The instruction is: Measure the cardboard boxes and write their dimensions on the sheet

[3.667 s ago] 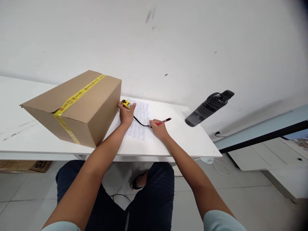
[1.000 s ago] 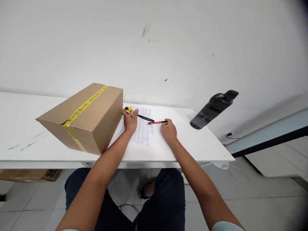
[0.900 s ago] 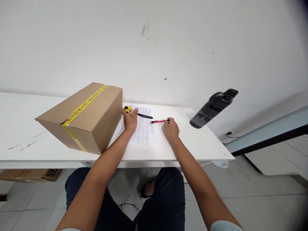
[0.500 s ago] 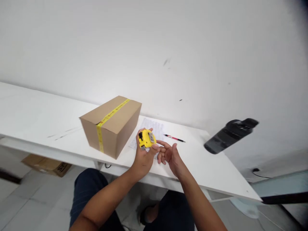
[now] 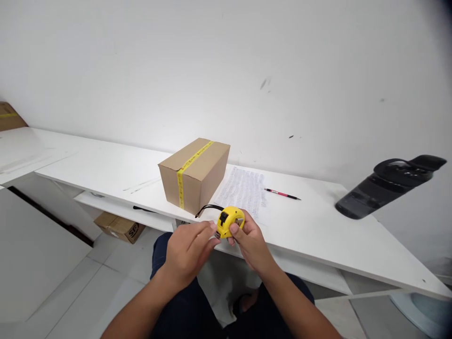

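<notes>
A yellow tape measure (image 5: 230, 221) with a black lock button and a black wrist strap (image 5: 211, 207) is held above the table's front edge. My right hand (image 5: 254, 245) is wrapped round its case, thumb on the near side. With thumb and fingers closed together, my left hand (image 5: 189, 249) pinches at the metal end of the tape, at the mouth of the case; the fingertips partly hide that end. Just behind my hands stands a closed cardboard box (image 5: 194, 176) sealed with yellow tape.
A handwritten paper sheet (image 5: 243, 188) lies right of the box, with a red and black pen (image 5: 282, 194) beside it. A dark bottle (image 5: 377, 193) stands farther right on the white table (image 5: 318, 235). Another carton (image 5: 120, 227) is under the table, and one more (image 5: 12, 117) sits far left.
The tape measure has passed from my left hand to my right. My left hand has come to its tape end. The view has shifted left, so the box and bottle appear farther right.
</notes>
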The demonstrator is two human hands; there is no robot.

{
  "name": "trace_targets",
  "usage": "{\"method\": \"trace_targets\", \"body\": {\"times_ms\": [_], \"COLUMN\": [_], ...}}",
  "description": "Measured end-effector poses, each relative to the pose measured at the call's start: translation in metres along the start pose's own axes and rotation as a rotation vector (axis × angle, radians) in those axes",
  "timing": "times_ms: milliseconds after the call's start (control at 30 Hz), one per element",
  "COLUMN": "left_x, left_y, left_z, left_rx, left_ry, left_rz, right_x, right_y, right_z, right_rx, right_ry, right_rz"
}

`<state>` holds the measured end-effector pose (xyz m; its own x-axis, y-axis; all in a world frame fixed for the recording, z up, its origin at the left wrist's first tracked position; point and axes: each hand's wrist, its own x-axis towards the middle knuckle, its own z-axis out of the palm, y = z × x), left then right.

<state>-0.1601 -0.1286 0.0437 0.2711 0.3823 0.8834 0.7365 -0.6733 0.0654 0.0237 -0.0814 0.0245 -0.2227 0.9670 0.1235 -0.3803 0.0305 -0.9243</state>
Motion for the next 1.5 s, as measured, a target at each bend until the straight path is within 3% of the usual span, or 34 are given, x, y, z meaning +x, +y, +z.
{"method": "trace_targets", "body": {"times_ms": [100, 267, 400, 500, 567, 633, 733, 800, 933, 1100, 1300, 1500], "left_x": [0.007, 0.017, 0.032, 0.055, 0.072, 0.083, 0.085, 0.080, 0.073, 0.082, 0.099, 0.104], "left_y": [-0.001, -0.003, -0.034, -0.089, -0.135, -0.180, -0.230, -0.246, -0.247, -0.231, -0.208, -0.191], "left_z": [-0.009, -0.020, -0.034, -0.046, -0.057, -0.068, -0.082, -0.085, -0.083, -0.078, -0.065, -0.054], "left_rx": [0.035, -0.007, 0.108, 0.303, 0.418, 0.483, 0.550, 0.552, 0.499, 0.383, 0.273, 0.250], "left_ry": [-0.056, -0.118, -0.042, 0.043, 0.003, -0.027, -0.115, -0.192, -0.255, -0.330, -0.460, -0.508], "left_rz": [0.212, 0.396, 0.472, 0.236, -0.046, -0.222, -0.357, -0.395, -0.393, -0.395, -0.350, -0.326], "right_x": [-0.012, -0.036, -0.050, -0.050, -0.042, -0.029, -0.002, 0.016, 0.040, 0.054, 0.075, 0.091], "right_y": [-0.008, -0.025, -0.032, -0.036, -0.040, -0.043, -0.046, -0.046, -0.046, -0.050, -0.048, -0.044], "right_z": [0.005, 0.016, 0.031, 0.036, 0.034, 0.029, 0.018, 0.009, 0.000, 0.010, 0.034, 0.053], "right_rx": [-0.051, -0.081, -0.063, -0.095, -0.100, -0.095, -0.116, -0.138, -0.207, -0.277, -0.390, -0.525], "right_ry": [-0.017, -0.031, 0.052, 0.202, 0.305, 0.399, 0.460, 0.458, 0.429, 0.339, 0.283, 0.250], "right_rz": [0.022, 0.024, -0.098, -0.225, -0.304, -0.419, -0.556, -0.563, -0.480, -0.372, -0.430, -0.490]}}
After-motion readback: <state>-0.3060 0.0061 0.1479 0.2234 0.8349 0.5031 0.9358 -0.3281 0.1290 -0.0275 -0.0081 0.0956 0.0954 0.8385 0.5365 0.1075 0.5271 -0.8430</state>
